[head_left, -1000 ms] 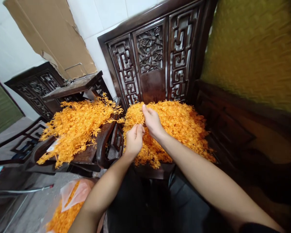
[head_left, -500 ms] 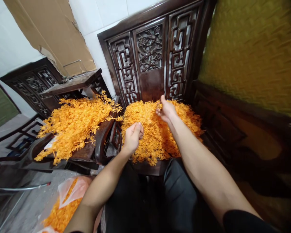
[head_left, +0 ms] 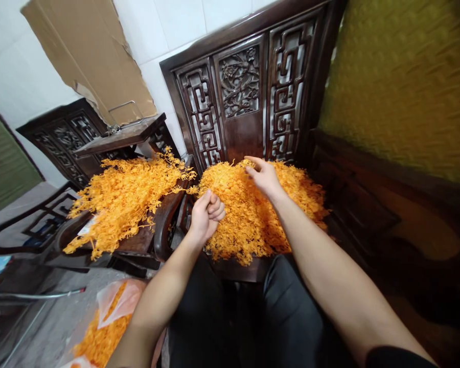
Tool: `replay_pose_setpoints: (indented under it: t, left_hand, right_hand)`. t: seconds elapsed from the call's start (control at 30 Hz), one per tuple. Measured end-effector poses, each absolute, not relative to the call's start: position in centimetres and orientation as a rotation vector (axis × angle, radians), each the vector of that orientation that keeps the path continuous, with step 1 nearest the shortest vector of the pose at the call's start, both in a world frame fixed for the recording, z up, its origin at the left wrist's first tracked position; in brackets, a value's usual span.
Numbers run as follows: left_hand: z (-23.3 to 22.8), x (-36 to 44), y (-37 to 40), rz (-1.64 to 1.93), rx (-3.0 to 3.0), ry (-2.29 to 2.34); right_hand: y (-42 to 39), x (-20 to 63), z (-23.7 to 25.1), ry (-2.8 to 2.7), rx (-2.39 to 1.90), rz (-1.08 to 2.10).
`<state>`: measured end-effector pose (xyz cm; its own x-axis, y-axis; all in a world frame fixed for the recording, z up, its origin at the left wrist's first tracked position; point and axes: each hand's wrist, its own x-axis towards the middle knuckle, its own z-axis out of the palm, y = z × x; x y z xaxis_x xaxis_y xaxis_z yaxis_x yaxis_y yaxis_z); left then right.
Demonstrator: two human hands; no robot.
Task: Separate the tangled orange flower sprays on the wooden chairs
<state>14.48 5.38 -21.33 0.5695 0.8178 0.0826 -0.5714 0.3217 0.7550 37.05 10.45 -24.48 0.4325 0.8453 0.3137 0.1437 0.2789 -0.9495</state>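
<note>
The left hand is fisted, seemingly around a sprig; the right hand hovers loosely spread over the pile. Tangled sprigs could drag neighbours off the seat edge.

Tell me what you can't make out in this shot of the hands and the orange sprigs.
- Head view: whether the left hand holds a sprig; its curled fingers hide the palm.
- Chair seat under the nearer orange pile: covered by sprigs.
- Plastic bag of sprigs: cut off by the bottom edge and the left forearm.
- Right hand: palm side hidden.
</note>
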Motion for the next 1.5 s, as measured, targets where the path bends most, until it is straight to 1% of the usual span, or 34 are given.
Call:
replay_pose_setpoints:
  t: [0.07, 0.1, 0.13, 0.17, 0.27, 0.3, 0.37, 0.47, 0.57, 0.63, 0.7, 0.87, 1.03, 1.2, 1.4, 1.5]
  left_hand:
    - [-21.1, 14.3, 5.5, 0.891, 0.727, 0.313]
    - [-21.0, 14.2, 5.6, 0.873, 0.681, 0.301]
    - [-21.0, 14.1, 5.6, 0.859, 0.642, 0.289]
    - [-20.9, 14.0, 5.6, 0.848, 0.613, 0.278]
    - [-20.8, 13.9, 5.5, 0.835, 0.575, 0.260]
    - [-20.7, 13.9, 5.5, 0.838, 0.572, 0.260]
    - [-20.7, 13.7, 5.4, 0.847, 0.573, 0.263]
    - [-20.6, 13.1, 5.2, 0.848, 0.589, 0.256]
    - [-20.4, 12.3, 5.2, 0.851, 0.646, 0.232]
    - [-20.4, 12.1, 5.1, 0.858, 0.720, 0.231]
    - [-20.5, 12.3, 5.1, 0.888, 0.823, 0.252]
    - [-21.2, 13.6, 5.1, 1.065, 1.068, 0.344]
    - [-21.6, 13.5, 5.6, 1.115, 1.059, 0.401]
    - [-21.5, 13.5, 6.0, 1.121, 1.017, 0.424]
    - [-21.8, 14.1, 6.2, 1.210, 0.961, 0.458]
    - [-22.3, 14.2, 6.4, 1.212, 1.062, 0.515]
  right_hand:
    - [10.2, 36.5, -24.1, -1.207, -1.333, 0.366]
    - [10.0, 36.0, -23.8, -1.255, -1.324, 0.330]
    - [9.7, 35.3, -23.4, -1.263, -1.275, 0.376]
    - [9.3, 34.4, -23.0, -1.239, -1.193, 0.503]
    - [8.1, 31.2, -21.8, -1.101, -0.844, 1.069]
    - [7.9, 30.3, -21.6, -1.054, -0.747, 1.201]
    - [7.6, 29.2, -21.3, -0.994, -0.647, 1.292]
    - [8.1, 30.3, -21.5, -0.857, -0.772, 1.183]
    - [8.9, 34.0, -21.9, -0.671, -0.919, 1.023]
    - [9.0, 36.5, -22.2, -0.566, -0.947, 0.906]
    - [8.8, 38.0, -22.3, -0.520, -0.964, 0.862]
    - [8.0, 36.8, -22.5, -0.688, -0.878, 1.114]
    - [7.8, 35.7, -22.4, -0.712, -0.801, 1.237]
    - [7.4, 36.2, -22.4, -0.755, -0.869, 1.287]
    - [7.2, 35.2, -22.3, -0.879, -0.930, 1.287]
    - [7.2, 34.6, -22.1, -0.922, -0.930, 1.261]
